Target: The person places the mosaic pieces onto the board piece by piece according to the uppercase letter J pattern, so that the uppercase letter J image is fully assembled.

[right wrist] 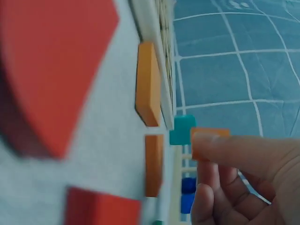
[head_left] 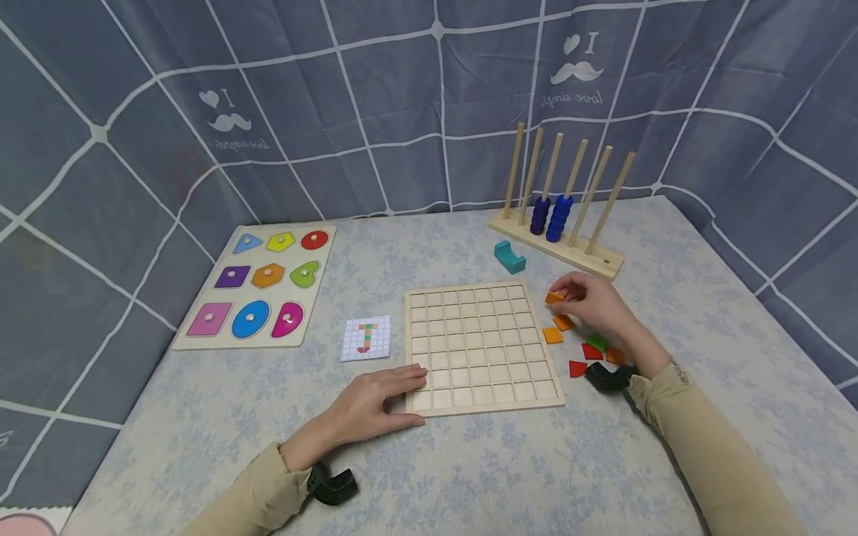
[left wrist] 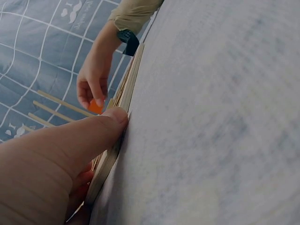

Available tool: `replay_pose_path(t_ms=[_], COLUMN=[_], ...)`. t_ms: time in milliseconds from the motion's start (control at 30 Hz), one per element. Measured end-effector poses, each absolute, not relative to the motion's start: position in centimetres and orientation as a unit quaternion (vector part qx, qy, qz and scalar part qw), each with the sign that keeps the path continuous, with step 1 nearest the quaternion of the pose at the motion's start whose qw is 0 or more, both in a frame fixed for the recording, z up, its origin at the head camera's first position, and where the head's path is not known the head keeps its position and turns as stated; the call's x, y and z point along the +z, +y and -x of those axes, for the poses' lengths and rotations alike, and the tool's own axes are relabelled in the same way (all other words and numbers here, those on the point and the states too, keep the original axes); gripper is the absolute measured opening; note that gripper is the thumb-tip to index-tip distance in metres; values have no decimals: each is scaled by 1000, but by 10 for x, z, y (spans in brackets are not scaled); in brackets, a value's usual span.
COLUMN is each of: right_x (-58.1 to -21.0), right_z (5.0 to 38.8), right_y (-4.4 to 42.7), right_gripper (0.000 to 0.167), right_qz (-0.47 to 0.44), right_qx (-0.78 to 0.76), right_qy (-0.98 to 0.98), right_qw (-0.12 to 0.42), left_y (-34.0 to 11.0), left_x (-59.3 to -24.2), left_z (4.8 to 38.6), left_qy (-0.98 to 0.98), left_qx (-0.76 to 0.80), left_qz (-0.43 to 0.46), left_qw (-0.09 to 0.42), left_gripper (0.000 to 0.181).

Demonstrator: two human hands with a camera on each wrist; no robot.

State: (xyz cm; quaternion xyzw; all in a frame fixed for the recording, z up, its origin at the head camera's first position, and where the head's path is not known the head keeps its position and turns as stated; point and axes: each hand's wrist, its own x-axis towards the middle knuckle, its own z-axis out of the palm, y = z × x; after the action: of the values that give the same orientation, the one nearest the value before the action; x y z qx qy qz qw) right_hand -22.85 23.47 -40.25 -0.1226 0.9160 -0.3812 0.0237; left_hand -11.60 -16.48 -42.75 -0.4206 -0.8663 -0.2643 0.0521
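Observation:
An orange tile (head_left: 553,298) is pinched between thumb and fingers of my right hand (head_left: 593,304), just right of the wooden grid board (head_left: 479,346); the right wrist view shows the same orange tile (right wrist: 209,143) raised off the table. My left hand (head_left: 369,402) rests on the board's lower left corner, fingers over its edge and thumb (left wrist: 101,126) along its side. Beside the board lie an orange square (head_left: 553,335), another orange piece (head_left: 563,321), red pieces (head_left: 577,368), a green piece (head_left: 596,342) and one more orange piece (head_left: 615,356).
A pattern card (head_left: 366,338) lies left of the board. Farther left is a shape puzzle (head_left: 302,298) with knobbed pieces. Behind the board stand a teal block (head_left: 509,257) and a wooden peg rack (head_left: 570,253) with blue and purple beads.

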Motion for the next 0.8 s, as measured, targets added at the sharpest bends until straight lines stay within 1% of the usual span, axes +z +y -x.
replay_pose_path(t_ms=[233,433,633,800], right_x=[-380,-363,-359,-363], right_z=[223,226,229,232], right_y=[222,195,160,132], right_gripper=[22,22,21,21], right_qz=[150,171,200,204], right_qx=[-384,-400,-412,-439], right_qy=[911,899,887,872], right_qw=[25,49,60,76], left_y=[-164,-165,-165,-164], left_x=[-428,-427,-427,-426], left_z=[117,117,116,116], left_qy=[-864,-865,-865,-867], left_qx=[-264,-265,-266,-267], left_qz=[425,423,423,419], left_qw=[56,53,51,44], left_gripper=[57,56,57,57])
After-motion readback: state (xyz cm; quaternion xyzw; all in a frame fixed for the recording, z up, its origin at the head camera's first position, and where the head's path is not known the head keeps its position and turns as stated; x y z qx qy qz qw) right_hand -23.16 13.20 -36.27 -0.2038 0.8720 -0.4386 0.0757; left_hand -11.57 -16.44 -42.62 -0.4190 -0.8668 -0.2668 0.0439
